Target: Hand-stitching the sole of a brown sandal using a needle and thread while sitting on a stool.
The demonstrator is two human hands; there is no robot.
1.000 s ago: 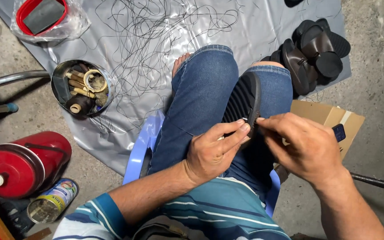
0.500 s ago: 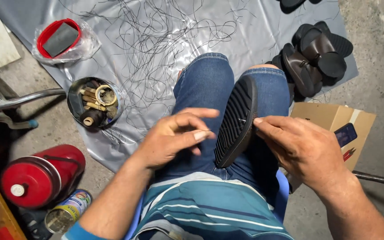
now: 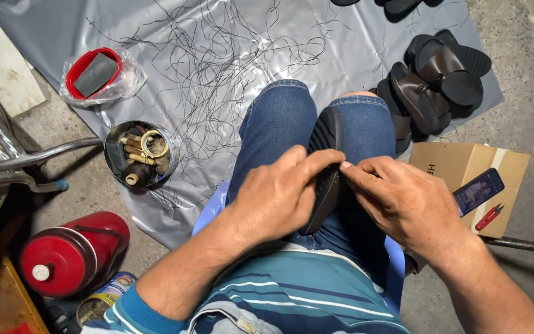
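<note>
A black ribbed shoe sole (image 3: 324, 164) is held on edge between the knees, gripped by the left hand (image 3: 273, 198) on one side, while its rim is pinched by the right hand (image 3: 403, 201) (fingers clenched). Farther off, a tin of spools (image 3: 137, 154), loose black threads (image 3: 217, 68) on grey sheeting (image 3: 341, 49) and brown sandals (image 3: 437, 83) are seen.

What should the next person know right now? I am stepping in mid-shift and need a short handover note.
Left hand: fingers wrapped on the black sandal sole, which stands on edge between the knees.
Right hand: fingertips pinching at the sole's rim, opposite the left thumb.
Nearby: pile of dark sandals on the grey sheet, loose black threads, tin of spools, red snips on the cardboard box.
Done or left: cannot tell.
</note>
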